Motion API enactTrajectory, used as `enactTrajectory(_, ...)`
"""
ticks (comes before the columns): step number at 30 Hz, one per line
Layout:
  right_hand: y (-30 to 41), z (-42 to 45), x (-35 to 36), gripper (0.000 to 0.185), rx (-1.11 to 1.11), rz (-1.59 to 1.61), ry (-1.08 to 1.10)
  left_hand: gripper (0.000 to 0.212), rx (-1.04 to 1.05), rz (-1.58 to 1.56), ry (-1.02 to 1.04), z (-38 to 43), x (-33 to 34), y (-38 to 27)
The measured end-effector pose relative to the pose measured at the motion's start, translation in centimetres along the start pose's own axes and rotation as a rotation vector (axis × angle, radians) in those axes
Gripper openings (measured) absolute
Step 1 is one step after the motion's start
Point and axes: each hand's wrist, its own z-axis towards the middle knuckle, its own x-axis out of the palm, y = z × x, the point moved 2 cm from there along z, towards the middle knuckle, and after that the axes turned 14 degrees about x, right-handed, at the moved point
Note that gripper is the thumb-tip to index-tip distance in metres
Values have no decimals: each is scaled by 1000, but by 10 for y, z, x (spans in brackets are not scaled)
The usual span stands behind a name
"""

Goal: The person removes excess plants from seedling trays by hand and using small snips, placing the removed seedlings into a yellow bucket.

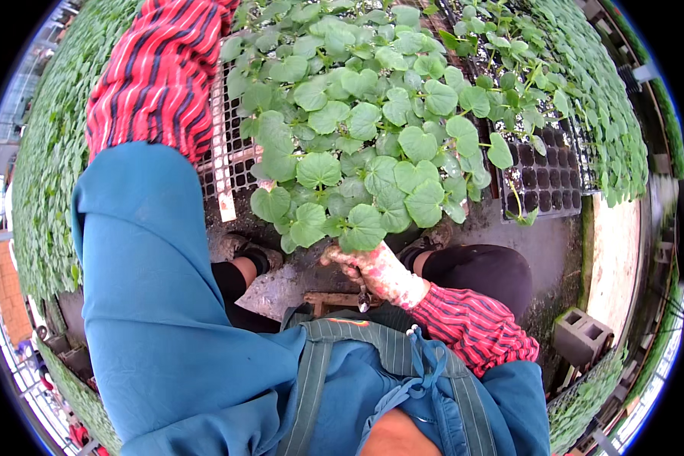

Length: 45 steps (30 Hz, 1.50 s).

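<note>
Broad-leaved green seedlings (365, 122) fill a tray before me and hide most of it. My right hand (379, 271), in a stained pale glove, is at the near edge of the leaves, its fingers curled around a small metal-tipped tool (364, 301) that points towards me. What kind of tool it is cannot be told. My left arm, in a red striped sleeve cover (154, 85), reaches forward past the left side of the seedlings; its hand is out of view.
At right lies a black cell tray (541, 176) with sparse seedlings. An empty-looking grid tray (240, 122) is at left, with a white strip (226, 199) over it. A concrete block (582, 336) stands lower right. Dense seedlings (51, 159) line the far left.
</note>
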Motion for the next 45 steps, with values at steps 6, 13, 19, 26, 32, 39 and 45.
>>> enactTrajectory(6,-7,-5,0,25,-69,-373,-126,23,257,-128,36,-105,-58,-81)
enactTrajectory(13,-23,-31,8,29,-279,-490,-42,31,671,7,271,-327,-86,-152)
enactTrajectory(19,-3,-84,22,31,-664,-1022,-646,36,556,126,230,-415,-91,-154)
enactTrajectory(26,20,-117,68,13,-666,-535,-706,32,493,-79,200,-444,-100,-134)
enactTrajectory(32,39,-93,98,14,-631,-419,-638,25,451,-258,125,-444,-101,-119)
enactTrajectory(39,60,-70,99,15,-736,-732,-975,20,60,-579,132,-430,-82,-102)
enactTrajectory(45,55,-69,94,13,-766,-625,-901,72,155,-691,150,-413,-78,-91)
